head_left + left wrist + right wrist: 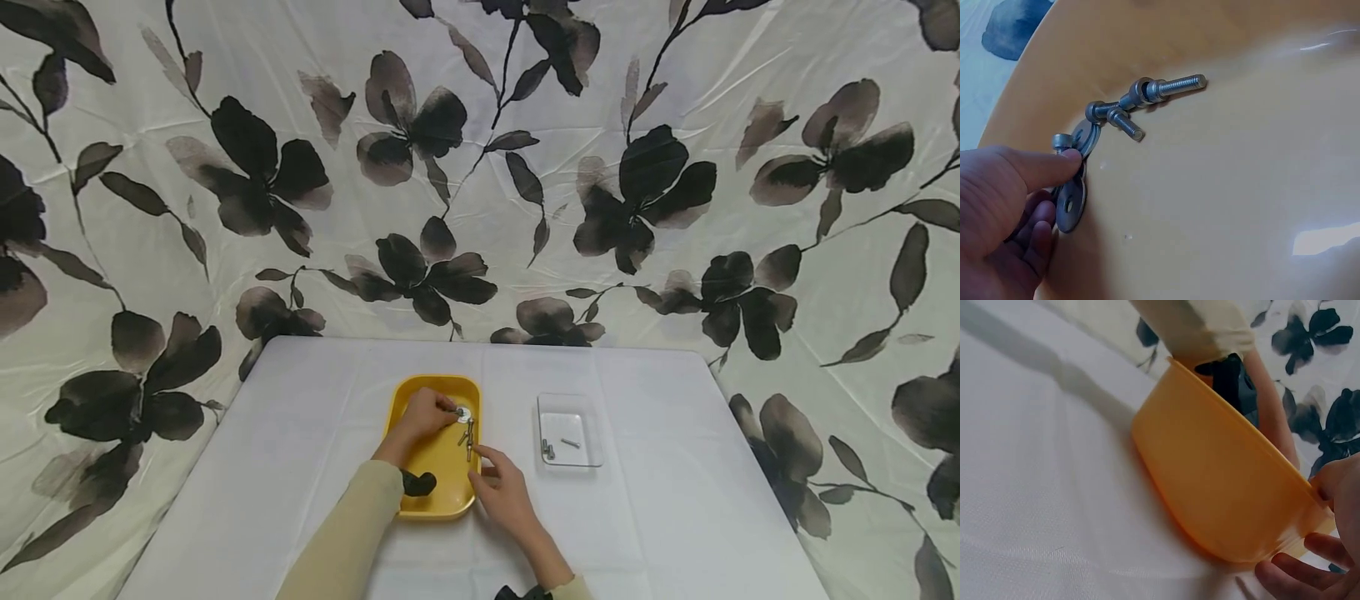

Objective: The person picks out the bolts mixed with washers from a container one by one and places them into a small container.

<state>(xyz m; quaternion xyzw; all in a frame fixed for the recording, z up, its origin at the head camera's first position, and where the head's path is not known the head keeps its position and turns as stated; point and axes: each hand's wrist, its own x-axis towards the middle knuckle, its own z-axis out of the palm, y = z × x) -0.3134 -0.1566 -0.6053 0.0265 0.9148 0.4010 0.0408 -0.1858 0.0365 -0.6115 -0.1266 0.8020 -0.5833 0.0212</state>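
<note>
My left hand (429, 414) reaches into the yellow tray (435, 492) and, in the left wrist view, pinches a socket-head bolt (1062, 142) between thumb and fingers. The bolt's shank is hidden behind the thumb. Flat round washers (1070, 206) lie right at these fingertips. Beside them, several more bolts (1129, 125) rest on the tray floor, close to its wall. At the tray's right side my right hand (504, 492) grips the rim, with fingers against the outer wall (1210, 494) in the right wrist view.
A clear plastic box (592, 417) stands right of the tray with a few small metal bolts (570, 442) in it. Both containers are on a table covered with a white cloth (645, 533). Behind the table hangs a floral curtain (525, 225).
</note>
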